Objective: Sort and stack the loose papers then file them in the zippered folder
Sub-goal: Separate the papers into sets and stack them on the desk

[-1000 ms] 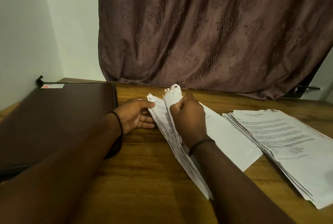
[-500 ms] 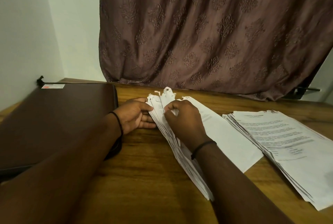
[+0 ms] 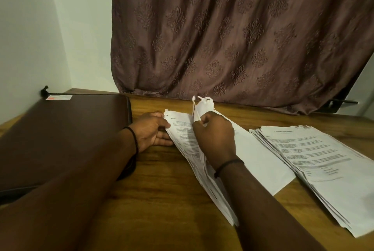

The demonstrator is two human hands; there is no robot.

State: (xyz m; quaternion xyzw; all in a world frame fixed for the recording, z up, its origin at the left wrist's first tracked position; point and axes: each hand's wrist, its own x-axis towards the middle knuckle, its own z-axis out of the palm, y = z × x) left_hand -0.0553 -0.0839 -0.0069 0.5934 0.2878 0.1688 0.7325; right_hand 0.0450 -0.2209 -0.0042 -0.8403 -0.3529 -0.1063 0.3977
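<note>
A sheaf of printed papers [image 3: 183, 135] lies in the middle of the wooden table, stretching toward me. My left hand [image 3: 150, 131] holds its far left edge, thumb on top. My right hand [image 3: 215, 136] pinches the torn top corner of a few sheets [image 3: 204, 105] and lifts them off the sheaf. Under my right arm, a blank white sheet [image 3: 261, 161] lies flat. At the right lies a second stack of printed papers [image 3: 315, 163], fanned out. The dark brown zippered folder [image 3: 60, 135] lies shut at the left.
A brown patterned curtain [image 3: 232, 34] hangs behind the table [image 3: 162, 200]. A white wall [image 3: 26, 38] runs along the left. A small card [image 3: 58, 97] rests on the folder's far corner. A dark bar [image 3: 342, 101] pokes out at the right.
My right hand has raised the top corners of a few sheets again after lowering them half a second ago. The page beneath now shows its print. My left hand stays on the sheaf's edge.
</note>
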